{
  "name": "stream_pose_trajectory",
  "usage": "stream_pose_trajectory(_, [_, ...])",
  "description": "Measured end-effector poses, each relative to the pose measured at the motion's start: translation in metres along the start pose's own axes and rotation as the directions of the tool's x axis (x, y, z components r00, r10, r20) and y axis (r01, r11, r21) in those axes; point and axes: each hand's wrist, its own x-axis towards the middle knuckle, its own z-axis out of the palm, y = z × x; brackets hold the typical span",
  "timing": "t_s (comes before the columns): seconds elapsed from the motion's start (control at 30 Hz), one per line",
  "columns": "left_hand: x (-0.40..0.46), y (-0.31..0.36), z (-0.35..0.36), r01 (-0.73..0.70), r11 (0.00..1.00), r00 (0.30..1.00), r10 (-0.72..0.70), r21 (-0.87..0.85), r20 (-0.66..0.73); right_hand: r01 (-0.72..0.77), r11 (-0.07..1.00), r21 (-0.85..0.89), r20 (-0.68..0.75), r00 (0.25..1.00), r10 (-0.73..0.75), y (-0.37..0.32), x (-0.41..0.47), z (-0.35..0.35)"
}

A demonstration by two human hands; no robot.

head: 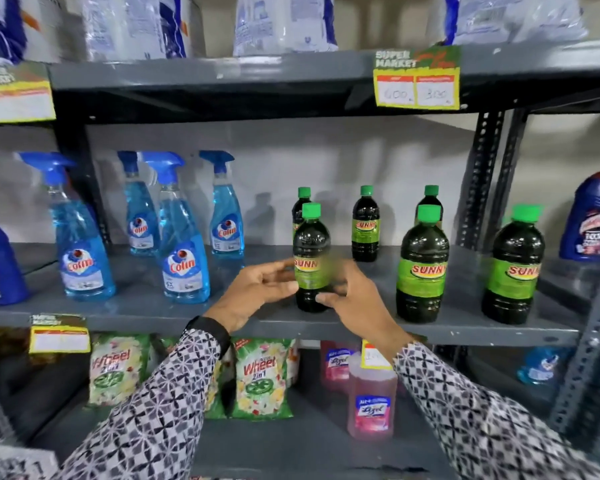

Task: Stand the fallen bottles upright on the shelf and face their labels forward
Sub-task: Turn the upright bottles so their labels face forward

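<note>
A dark Sunny bottle (310, 251) with a green cap stands upright near the front edge of the grey middle shelf (153, 310), its green label facing me. My left hand (257, 292) touches its left side and my right hand (354, 292) wraps its right side and base. Two larger Sunny bottles (421, 268) (513, 268) stand upright to the right with labels forward. Three smaller ones stand behind: one (365, 225) shows its label, one (300, 206) and one (430, 197) are partly hidden.
Several blue Colin spray bottles (184, 244) stand upright at the left of the same shelf. A blue cleaner bottle (591, 220) stands at the far right. Below are Wheel detergent packs (260, 379) and pink Lizol bottles (371, 403). A shelf post (478, 181) rises on the right.
</note>
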Motion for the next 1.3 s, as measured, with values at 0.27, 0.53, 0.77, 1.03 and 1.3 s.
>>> stream_pose_trajectory(0.27, [0.006, -0.011, -0.010, -0.015, 0.999, 0.999, 0.013, -0.051, -0.031, 0.026, 0.999, 0.043, 0.036, 0.999, -0.028, 0.004, -0.002, 0.004])
stream_pose_trajectory(0.53, [0.002, -0.009, -0.008, -0.028, 1.000, 1.000, 0.028, -0.001, 0.004, 0.028, 0.997, 0.067, 0.052, 0.998, -0.031, 0.005, -0.001, 0.003])
stream_pose_trajectory(0.77, [0.000, -0.005, -0.007, -0.006, 1.000, 1.000, 0.006, 0.006, -0.003, 0.011, 0.999, 0.050, 0.113, 0.993, -0.017, 0.009, 0.001, 0.000])
stream_pose_trajectory(1.03, [-0.004, -0.002, -0.009, -0.001, 1.000, 1.000, 0.001, -0.026, -0.026, 0.027, 1.000, 0.016, 0.149, 0.988, -0.029, -0.004, -0.011, -0.006])
stream_pose_trajectory(1.3, [-0.053, 0.021, 0.064, -0.238, 0.960, 0.849, 0.131, -0.149, -0.512, 0.195, 0.980, -0.044, -0.486, 0.852, -0.192, 0.000, -0.091, -0.088])
